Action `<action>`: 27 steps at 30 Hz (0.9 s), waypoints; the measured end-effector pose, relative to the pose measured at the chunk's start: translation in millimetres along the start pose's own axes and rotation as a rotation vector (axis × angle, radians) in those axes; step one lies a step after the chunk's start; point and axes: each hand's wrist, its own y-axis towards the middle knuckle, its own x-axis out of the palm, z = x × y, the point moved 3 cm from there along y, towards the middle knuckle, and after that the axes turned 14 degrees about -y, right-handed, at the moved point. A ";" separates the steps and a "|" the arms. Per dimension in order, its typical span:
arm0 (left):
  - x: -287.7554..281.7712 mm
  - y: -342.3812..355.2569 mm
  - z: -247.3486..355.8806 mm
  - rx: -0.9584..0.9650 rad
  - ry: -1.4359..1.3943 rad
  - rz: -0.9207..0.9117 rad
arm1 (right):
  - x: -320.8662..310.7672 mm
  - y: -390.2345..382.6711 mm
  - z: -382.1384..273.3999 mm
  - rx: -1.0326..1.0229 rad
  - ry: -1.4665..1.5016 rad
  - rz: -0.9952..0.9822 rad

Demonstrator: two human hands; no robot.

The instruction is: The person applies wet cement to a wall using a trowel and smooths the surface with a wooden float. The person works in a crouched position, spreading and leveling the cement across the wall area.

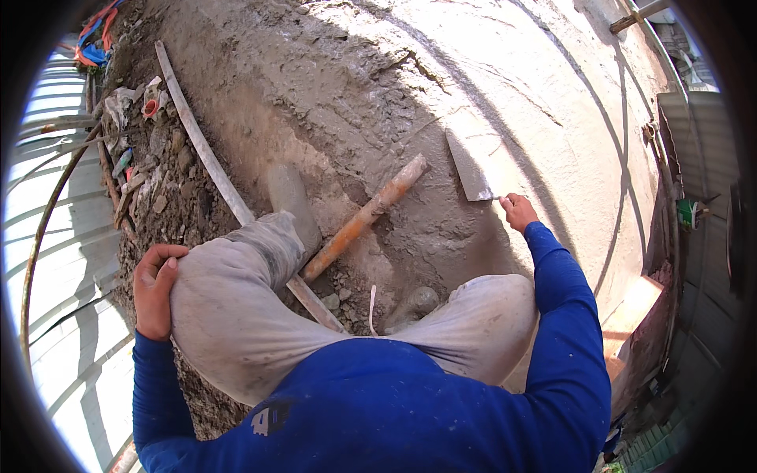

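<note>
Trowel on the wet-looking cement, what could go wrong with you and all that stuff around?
The trowel, held in the right hand, might tip and gouge the smooth grey cement. The orange-stained pole lies close to the left leg, so it could trip the person. Loose rubble on the left might slide underfoot.

Wet concrete, rubble and corrugated sheeting (sunlit at left) mark this as a building site.
</note>
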 end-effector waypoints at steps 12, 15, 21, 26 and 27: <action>1.0 6.9 6.3 0.031 0.033 -0.019 | 34.2 -19.2 -92.9 -0.361 -0.362 -0.283; 5.0 11.4 11.8 0.035 0.047 -0.037 | 43.0 -30.3 -82.8 -0.340 -0.440 -0.319; 5.1 11.4 14.7 0.032 0.019 -0.010 | 0.1 -57.6 -27.4 -0.158 -0.250 -0.125; 0.0 19.3 9.5 0.015 -0.007 -0.023 | 61.2 -82.9 27.3 -0.121 -0.128 -0.071; 1.6 21.1 12.8 0.023 0.011 -0.024 | 76.8 -89.7 30.8 -0.105 -0.169 -0.153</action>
